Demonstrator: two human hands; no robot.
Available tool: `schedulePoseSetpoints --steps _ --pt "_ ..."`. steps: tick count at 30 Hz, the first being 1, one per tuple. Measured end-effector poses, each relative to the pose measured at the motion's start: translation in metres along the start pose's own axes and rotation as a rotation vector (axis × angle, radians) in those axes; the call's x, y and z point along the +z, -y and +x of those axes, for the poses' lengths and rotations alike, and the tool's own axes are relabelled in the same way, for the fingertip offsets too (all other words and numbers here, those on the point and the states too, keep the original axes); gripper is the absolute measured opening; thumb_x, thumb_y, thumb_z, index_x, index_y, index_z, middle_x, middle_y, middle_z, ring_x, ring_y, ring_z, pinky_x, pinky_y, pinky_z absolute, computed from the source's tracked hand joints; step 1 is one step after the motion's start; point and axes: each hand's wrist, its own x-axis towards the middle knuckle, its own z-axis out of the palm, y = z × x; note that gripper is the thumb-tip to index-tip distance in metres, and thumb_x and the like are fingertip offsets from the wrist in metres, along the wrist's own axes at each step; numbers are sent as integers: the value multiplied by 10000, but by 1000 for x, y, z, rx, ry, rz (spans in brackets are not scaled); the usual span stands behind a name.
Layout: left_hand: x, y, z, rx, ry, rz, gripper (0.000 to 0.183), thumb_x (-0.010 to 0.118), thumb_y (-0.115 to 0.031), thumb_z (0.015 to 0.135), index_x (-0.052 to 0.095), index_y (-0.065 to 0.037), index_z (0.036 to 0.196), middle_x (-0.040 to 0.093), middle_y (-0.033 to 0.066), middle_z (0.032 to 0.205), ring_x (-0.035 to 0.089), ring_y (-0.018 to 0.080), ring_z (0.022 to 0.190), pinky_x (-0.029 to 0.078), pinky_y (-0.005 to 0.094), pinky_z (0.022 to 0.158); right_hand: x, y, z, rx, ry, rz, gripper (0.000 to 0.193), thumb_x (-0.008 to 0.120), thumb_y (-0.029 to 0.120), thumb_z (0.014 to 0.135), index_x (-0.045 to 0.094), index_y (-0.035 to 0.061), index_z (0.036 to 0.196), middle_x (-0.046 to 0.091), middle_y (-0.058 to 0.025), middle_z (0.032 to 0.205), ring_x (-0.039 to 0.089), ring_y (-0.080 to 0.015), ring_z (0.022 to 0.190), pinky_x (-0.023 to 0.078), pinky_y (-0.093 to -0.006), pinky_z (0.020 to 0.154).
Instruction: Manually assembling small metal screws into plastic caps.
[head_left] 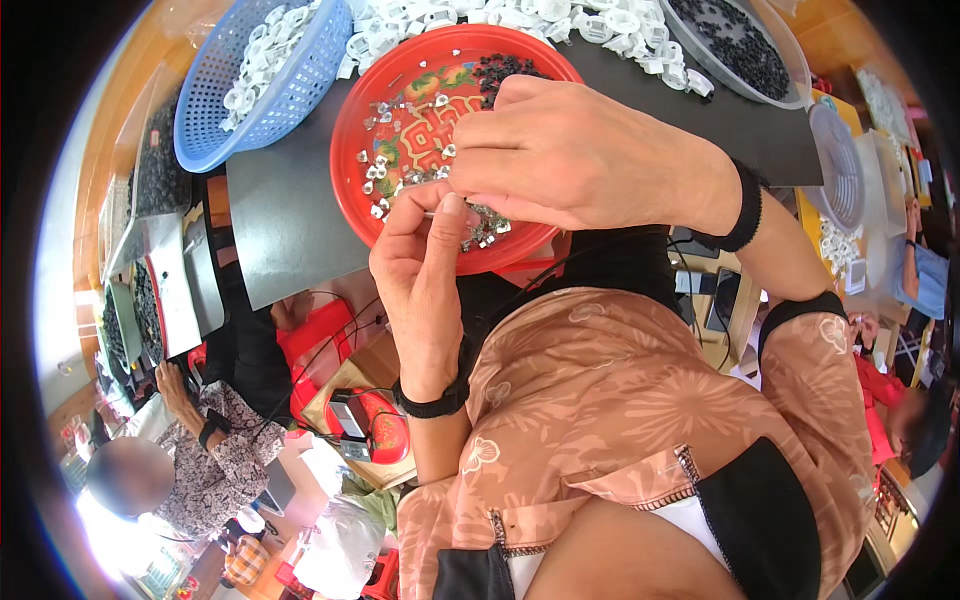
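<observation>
Both hands meet over a round red tray (347,135) with a patterned base. My left hand (418,285) pinches with thumb and forefinger near the tray's front edge; what lies between the fingertips is too small to make out. Bent fingers of my right hand (590,155) close against the left fingertips, and their grip is mostly hidden. Small shiny clear-and-silver pieces (378,172) lie scattered at the tray's left and under the hands. A heap of small black parts (498,70) sits at its far side, partly behind my right hand.
A blue perforated basket (200,145) with white parts stands far left on the dark table (285,225). White ring-shaped parts (620,25) are heaped behind the tray. A clear bowl (797,95) of black parts is far right. Another person (215,450) sits at left.
</observation>
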Motion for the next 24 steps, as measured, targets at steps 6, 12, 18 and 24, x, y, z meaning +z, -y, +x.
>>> schedulePoseSetpoints --steps 6,12,18,24 --pt "8 -3 3 -85 -49 -343 277 501 -78 964 549 34 1213 610 92 1126 589 124 982 490 269 883 10 8 -7 361 -122 125 141 625 163 806 560 40 829 557 -97 785 590 -275 720 474 -366 628" --pt "11 -2 6 -160 3 -440 381 454 -31 969 439 21 1346 548 129 1270 560 167 1133 473 297 986 22 27 -13 592 -289 377 122 622 86 796 523 15 802 558 -111 784 583 -298 693 468 -377 605" --pt "12 -3 4 -164 28 -397 362 496 -46 958 472 18 1314 566 112 1243 577 165 1102 493 300 952 24 29 -14 613 -342 388 116 624 74 799 526 17 823 554 -106 786 588 -291 700 474 -371 607" --pt "11 4 5 -143 46 -443 306 498 -75 962 479 11 1255 559 126 1232 562 206 1136 457 343 985 27 32 -15 617 -359 363 116 620 81 801 524 22 829 554 -105 801 590 -294 705 477 -375 606"
